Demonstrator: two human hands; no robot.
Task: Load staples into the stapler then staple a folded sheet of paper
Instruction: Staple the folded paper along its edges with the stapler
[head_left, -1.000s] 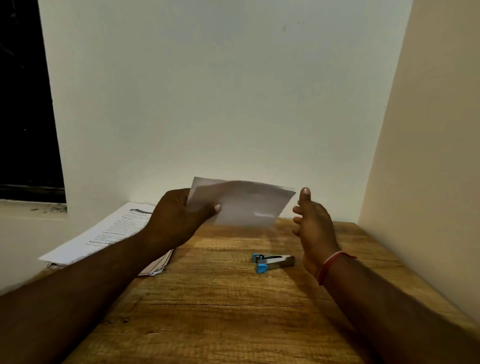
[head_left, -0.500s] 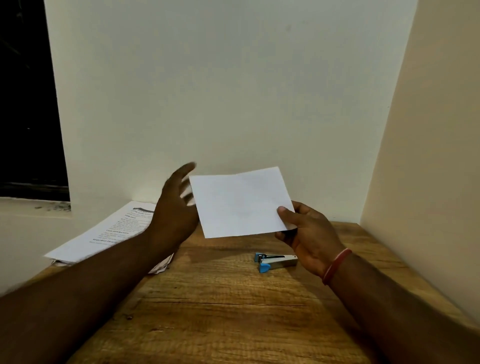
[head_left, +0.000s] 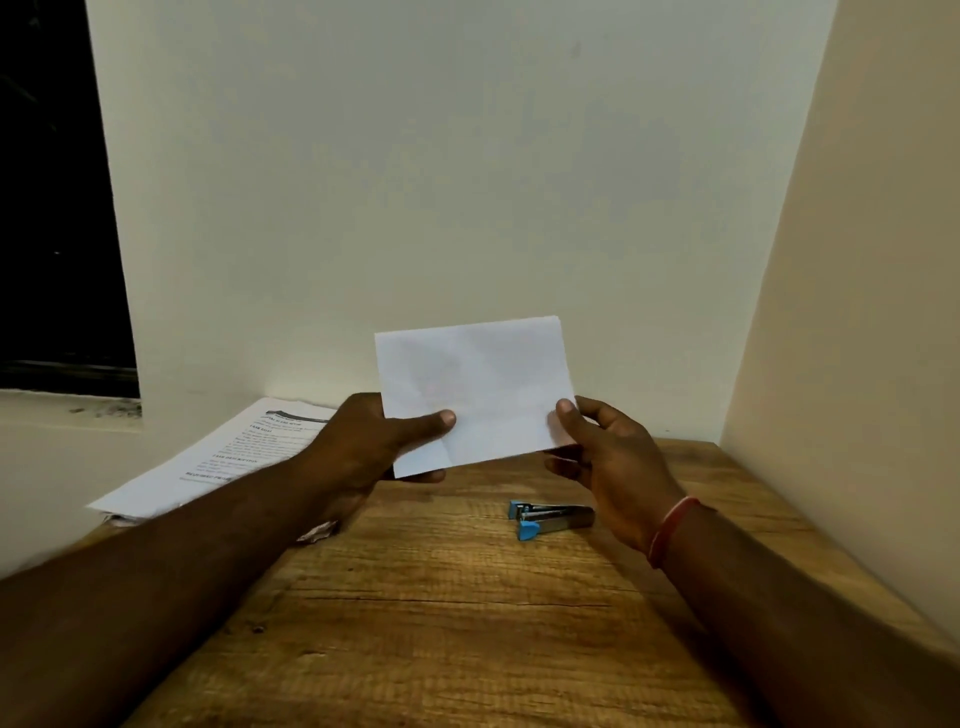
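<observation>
A folded white sheet of paper (head_left: 475, 387) is held upright above the far part of the wooden table (head_left: 441, 623). My left hand (head_left: 371, 447) pinches its lower left corner, thumb on the front. My right hand (head_left: 605, 447) pinches its lower right edge, thumb on the front too. A small blue and silver stapler (head_left: 548, 518) lies on the table below the sheet, just left of my right wrist. No hand touches the stapler. I see no loose staples.
A stack of printed pages (head_left: 223, 457) lies at the table's far left, partly under my left forearm. A white wall stands behind the table and a beige wall (head_left: 857, 312) closes its right side. A dark window (head_left: 52, 208) is at the upper left.
One second ago only my left hand held the sheet. It passed to my right hand, and now my left hand has come back and gripped its lower left corner.
</observation>
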